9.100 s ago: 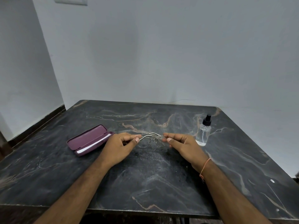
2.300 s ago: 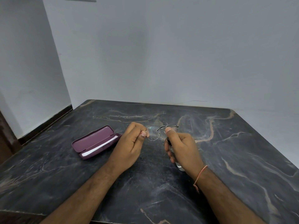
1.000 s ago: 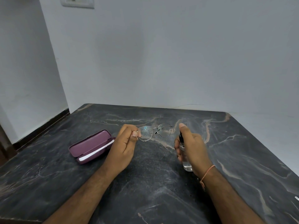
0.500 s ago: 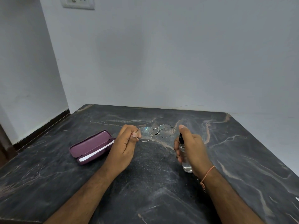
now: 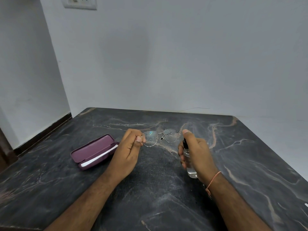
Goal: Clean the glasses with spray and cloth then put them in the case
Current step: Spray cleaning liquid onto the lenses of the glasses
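I see my left hand pinching the glasses by their left rim, lenses jutting right; my right hand wraps the spray bottle just beside them, above the tabletop.

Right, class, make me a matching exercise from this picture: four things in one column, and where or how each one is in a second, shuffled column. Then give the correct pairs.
Things
1. glasses
2. spray bottle
3. case
4. wall socket

States
A. lies open on the table
B. gripped in the right hand
C. on the wall, upper left
D. pinched at one end by the left hand

Pairs: 1-D, 2-B, 3-A, 4-C
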The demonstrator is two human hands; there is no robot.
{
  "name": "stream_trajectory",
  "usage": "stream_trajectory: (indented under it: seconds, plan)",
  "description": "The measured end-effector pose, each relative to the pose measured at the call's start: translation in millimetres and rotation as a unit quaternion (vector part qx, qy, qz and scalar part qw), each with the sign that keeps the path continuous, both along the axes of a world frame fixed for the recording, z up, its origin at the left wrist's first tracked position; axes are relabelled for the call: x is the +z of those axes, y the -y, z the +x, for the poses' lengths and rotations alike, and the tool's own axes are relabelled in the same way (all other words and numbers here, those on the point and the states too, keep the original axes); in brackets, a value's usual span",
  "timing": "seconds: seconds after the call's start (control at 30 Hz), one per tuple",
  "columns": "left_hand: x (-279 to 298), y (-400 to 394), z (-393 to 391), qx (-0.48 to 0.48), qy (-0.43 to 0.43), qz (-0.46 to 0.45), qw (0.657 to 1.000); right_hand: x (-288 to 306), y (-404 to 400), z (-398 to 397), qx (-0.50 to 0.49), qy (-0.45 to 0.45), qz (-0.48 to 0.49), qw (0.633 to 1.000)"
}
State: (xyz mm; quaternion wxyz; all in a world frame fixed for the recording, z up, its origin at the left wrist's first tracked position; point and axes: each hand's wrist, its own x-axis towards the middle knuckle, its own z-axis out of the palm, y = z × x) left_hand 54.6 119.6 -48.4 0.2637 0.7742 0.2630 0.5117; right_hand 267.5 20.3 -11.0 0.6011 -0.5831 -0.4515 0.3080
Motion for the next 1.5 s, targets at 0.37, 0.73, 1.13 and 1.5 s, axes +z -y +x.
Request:
stream_trajectory:
  seconds: [0.37, 0.73, 1.13, 1.5]
  plan:
    - [0.8, 1.8, -0.6, 0.005, -0.004, -0.009, 1.0, 1.9, -0.8, 6.9, -0.036, -0.021, -0.004, 0.999]
    - [-2.0, -2.6, -0.6, 0.01, 0.014, -0.007, 1.0, 3.7, 2.2, 7.6, -0.024, -0.019, -0.026, 0.999]
    - [-4.8, -6.6, 0.3, 0.019, 0.031, -0.013, 0.999, -1.4, 0.2, 5.3, 0.022, -0.002, -0.031, 0.999]
    - [-1.5, -1.8, 0.2, 0.008, 0.018, -0.006, 1.0, -0.6, 0.1, 2.8, 0.01, 0.007, -0.01, 1.0]
